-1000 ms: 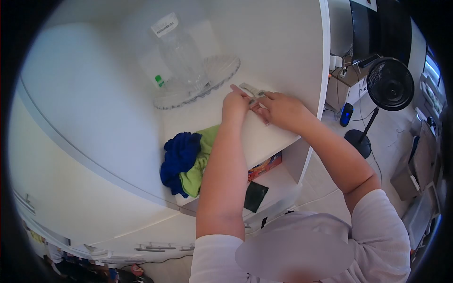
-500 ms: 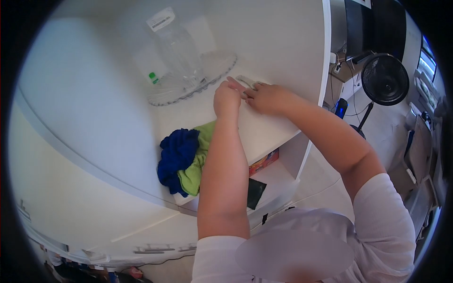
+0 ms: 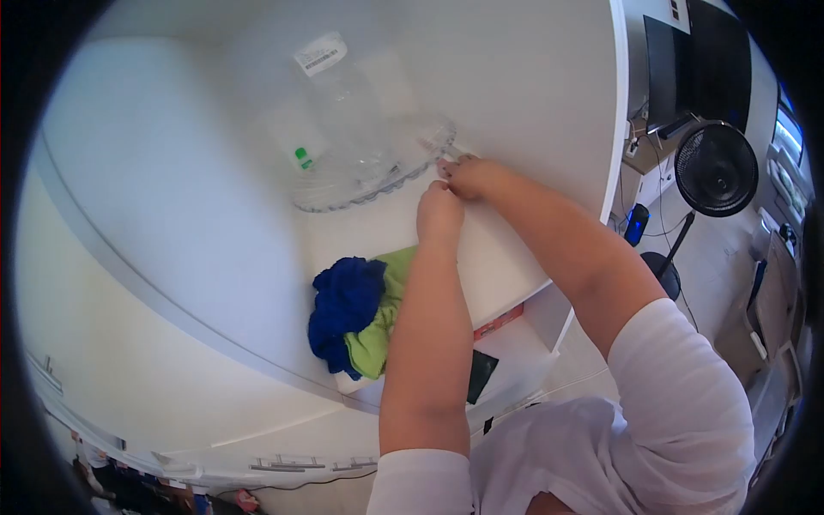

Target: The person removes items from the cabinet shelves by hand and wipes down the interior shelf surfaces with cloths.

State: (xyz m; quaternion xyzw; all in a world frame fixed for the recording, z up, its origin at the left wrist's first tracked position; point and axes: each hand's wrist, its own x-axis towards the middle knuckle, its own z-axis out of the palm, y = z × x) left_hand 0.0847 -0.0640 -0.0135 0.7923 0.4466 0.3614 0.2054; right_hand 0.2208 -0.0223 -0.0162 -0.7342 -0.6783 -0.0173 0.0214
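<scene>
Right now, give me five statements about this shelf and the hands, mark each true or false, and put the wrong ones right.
1. The blue cloth lies against a green cloth. True.
2. The left hand is gripping the green cloth. False: the left hand is close beside the right hand.
3. A white label shows at the top of the clear vessel. True.
4. The black fan stands on the shelf. False: the fan stands on the floor, outside the cabinet.
5. The right hand is closer to the clear dish than to the blue cloth. True.
</scene>
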